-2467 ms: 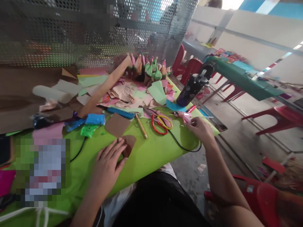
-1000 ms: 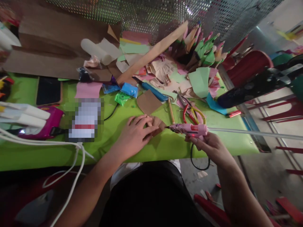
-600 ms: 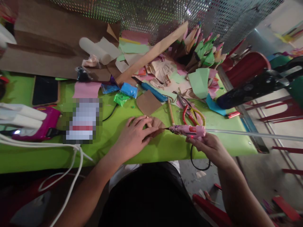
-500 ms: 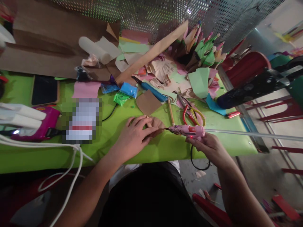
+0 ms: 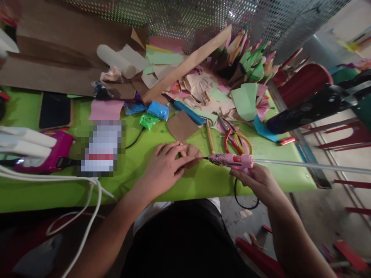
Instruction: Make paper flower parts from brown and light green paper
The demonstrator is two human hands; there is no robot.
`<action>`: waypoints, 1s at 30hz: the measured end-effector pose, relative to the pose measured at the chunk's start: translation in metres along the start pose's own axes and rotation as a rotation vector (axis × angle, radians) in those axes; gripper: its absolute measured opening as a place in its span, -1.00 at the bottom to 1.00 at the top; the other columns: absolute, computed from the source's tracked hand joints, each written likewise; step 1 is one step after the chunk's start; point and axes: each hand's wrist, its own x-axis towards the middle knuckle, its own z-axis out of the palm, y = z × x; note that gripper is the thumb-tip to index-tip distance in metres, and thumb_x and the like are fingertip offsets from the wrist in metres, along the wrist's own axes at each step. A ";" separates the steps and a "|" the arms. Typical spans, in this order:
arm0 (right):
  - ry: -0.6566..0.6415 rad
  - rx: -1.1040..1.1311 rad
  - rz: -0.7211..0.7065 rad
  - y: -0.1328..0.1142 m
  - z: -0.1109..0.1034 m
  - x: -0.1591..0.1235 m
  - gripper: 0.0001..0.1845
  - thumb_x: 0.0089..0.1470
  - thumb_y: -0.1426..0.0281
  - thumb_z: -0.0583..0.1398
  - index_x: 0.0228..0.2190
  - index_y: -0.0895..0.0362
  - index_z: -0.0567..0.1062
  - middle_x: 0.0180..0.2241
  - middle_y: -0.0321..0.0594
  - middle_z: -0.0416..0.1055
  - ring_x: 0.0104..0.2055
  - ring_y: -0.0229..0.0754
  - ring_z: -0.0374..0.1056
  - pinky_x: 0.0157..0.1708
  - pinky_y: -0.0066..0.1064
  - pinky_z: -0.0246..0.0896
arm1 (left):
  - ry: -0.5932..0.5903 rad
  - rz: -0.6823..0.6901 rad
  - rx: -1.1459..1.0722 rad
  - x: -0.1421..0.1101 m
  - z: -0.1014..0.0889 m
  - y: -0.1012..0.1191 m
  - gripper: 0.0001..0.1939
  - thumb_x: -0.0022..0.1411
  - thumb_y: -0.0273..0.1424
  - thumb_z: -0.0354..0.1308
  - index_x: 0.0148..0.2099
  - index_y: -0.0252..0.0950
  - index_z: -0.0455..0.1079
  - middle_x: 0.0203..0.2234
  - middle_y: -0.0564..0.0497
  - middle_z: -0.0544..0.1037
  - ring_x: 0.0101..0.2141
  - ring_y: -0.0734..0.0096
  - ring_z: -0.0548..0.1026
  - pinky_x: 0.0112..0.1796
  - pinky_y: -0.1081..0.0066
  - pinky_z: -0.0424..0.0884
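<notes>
My right hand [image 5: 256, 178] grips a pink hot glue gun [image 5: 230, 159] with a small red light lit on it. A long clear glue stick [image 5: 292, 164] juts from its back end. The gun's dark nozzle points left and meets the edge of a brown paper piece [image 5: 194, 153]. On that paper lies my left hand [image 5: 165, 164], fingers bent and holding it against the green table [image 5: 199, 187]. Part of the paper is hidden under the fingers. Just beyond is another piece of brown paper [image 5: 182, 126].
Scissors [image 5: 237, 143], a wooden stick [image 5: 210, 137] and a blue-handled tool [image 5: 189, 112] lie beyond my hands. Paper scraps and bunched paper flowers [image 5: 252, 61] cover the back. A dark bottle [image 5: 307, 110] stands right; a phone [image 5: 101, 148], a magenta power strip [image 5: 59, 152] and white cables are left.
My right hand has picked up the glue gun from the table's right side and brought it to the brown paper. The view has turned left and down. Over the last half second little has moved.
</notes>
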 end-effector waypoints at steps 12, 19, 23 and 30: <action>-0.070 0.014 -0.054 -0.012 0.004 0.000 -0.35 0.08 -0.18 0.14 -0.69 0.04 0.15 -0.69 -0.36 0.06 -0.62 -0.30 0.00 -0.61 -0.39 -0.08 | -0.023 -0.034 -0.023 0.000 0.000 0.003 -0.70 0.40 -0.40 0.03 0.13 -0.15 0.42 0.19 -0.08 0.43 0.27 0.12 0.26 0.23 0.02 0.16; -0.097 0.008 -0.068 -0.013 0.008 -0.002 -0.36 0.09 -0.16 0.13 -0.68 0.04 0.11 -0.68 -0.38 0.01 -0.61 -0.30 -0.03 -0.61 -0.39 -0.12 | -0.039 -0.026 -0.016 -0.001 0.003 0.000 -0.65 0.43 -0.48 -0.06 0.15 -0.13 0.39 0.22 -0.04 0.40 0.30 0.18 0.21 0.25 0.05 0.11; -0.128 -0.022 -0.092 -0.014 0.011 -0.004 -0.38 0.14 -0.11 0.12 -0.66 0.04 0.07 -0.66 -0.38 -0.02 -0.60 -0.29 -0.02 -0.58 -0.37 -0.11 | -0.030 -0.029 -0.004 -0.001 0.004 0.000 -0.65 0.40 -0.51 -0.02 0.12 -0.13 0.40 0.20 -0.03 0.42 0.30 0.19 0.22 0.25 0.08 0.11; -0.179 -0.004 -0.159 -0.021 0.013 -0.005 -0.44 0.20 -0.01 0.12 -0.63 0.05 0.11 -0.65 -0.40 -0.02 -0.59 -0.31 -0.03 -0.58 -0.38 -0.10 | -0.042 -0.069 -0.009 0.002 0.004 0.003 -0.72 0.40 -0.50 0.01 0.10 -0.22 0.35 0.21 -0.07 0.44 0.29 0.19 0.24 0.24 0.09 0.12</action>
